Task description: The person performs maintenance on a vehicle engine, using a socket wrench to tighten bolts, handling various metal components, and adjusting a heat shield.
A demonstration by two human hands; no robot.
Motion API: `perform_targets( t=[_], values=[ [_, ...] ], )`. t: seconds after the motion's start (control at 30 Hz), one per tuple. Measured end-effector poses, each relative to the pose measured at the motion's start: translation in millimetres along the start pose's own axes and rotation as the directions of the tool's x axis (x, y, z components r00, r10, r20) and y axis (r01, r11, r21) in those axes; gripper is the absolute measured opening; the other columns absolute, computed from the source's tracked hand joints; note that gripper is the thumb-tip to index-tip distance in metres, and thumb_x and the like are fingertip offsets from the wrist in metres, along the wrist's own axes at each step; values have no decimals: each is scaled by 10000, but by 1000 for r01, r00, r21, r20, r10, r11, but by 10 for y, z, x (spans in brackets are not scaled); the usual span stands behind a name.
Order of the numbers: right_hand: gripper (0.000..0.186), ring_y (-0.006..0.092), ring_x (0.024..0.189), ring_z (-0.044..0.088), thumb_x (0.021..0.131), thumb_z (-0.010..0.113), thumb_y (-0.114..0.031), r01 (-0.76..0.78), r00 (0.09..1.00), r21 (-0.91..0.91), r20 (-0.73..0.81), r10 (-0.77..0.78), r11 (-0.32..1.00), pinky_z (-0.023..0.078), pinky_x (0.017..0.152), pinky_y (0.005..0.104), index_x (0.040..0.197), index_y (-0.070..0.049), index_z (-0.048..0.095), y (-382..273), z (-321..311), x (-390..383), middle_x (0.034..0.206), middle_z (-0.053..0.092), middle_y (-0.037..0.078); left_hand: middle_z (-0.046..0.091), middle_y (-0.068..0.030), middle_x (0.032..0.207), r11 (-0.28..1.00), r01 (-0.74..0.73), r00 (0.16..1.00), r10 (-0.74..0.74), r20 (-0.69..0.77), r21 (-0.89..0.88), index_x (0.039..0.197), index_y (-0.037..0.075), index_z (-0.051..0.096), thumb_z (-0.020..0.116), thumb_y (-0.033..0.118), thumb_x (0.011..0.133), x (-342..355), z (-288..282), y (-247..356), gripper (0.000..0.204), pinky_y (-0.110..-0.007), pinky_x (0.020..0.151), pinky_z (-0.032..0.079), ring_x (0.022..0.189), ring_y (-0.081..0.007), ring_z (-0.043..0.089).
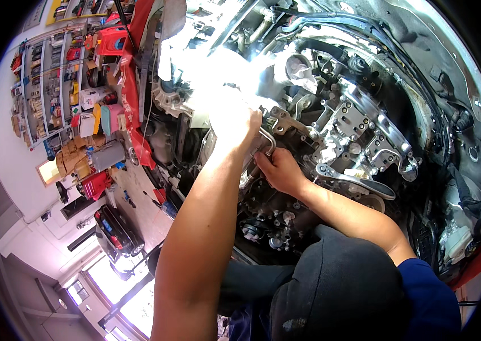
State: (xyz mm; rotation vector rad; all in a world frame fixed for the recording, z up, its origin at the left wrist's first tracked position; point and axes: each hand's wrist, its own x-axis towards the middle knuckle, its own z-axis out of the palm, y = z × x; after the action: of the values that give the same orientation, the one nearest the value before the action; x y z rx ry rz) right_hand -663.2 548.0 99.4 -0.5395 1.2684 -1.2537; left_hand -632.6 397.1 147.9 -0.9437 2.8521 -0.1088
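Note:
My left hand [235, 122] is closed over the engine, its fingers washed out by bright light; what it grips cannot be made out. Just below and to the right, my right hand [281, 170] has thumb and fingers drawn together against the lower end of a thin bent metal pipe [270, 138]. Whatever sits between those fingertips is hidden. A ratchet wrench [357, 182] lies across the engine to the right of my right hand. Beyond it is a bare metal engine part [349, 119] with bolt holes.
Wires and hoses [365, 25] run along the far right of the engine bay. Dark cloth [337, 284] fills the lower middle. On the left are a red car-body edge [128, 108], loaded shelves [47, 85], cardboard boxes [73, 156] and a black cart [114, 230] on the floor.

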Motion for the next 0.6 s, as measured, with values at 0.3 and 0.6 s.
perform_targets(
  t=[0.3,0.6],
  values=[
    [279,68,476,472,959,554,-218,100,995,48,-32,-98,994,373,442,277,785,-5,604,2,64,-2,545,520,-8,645,-177,837,996,90,990,-90,109,4,859,26,666,556,220,743,119,88,-162,251,-440,752,469,792,-357,598],
    [264,331,620,607,907,561,-227,-2,1000,-9,-12,2,1000,463,613,412,875,19,650,-10,-4,-3,663,617,193,652,-181,840,996,86,996,-86,4,-8,781,34,671,537,192,737,108,-10,-12,211,-440,734,477,759,-345,606]
  ],
)
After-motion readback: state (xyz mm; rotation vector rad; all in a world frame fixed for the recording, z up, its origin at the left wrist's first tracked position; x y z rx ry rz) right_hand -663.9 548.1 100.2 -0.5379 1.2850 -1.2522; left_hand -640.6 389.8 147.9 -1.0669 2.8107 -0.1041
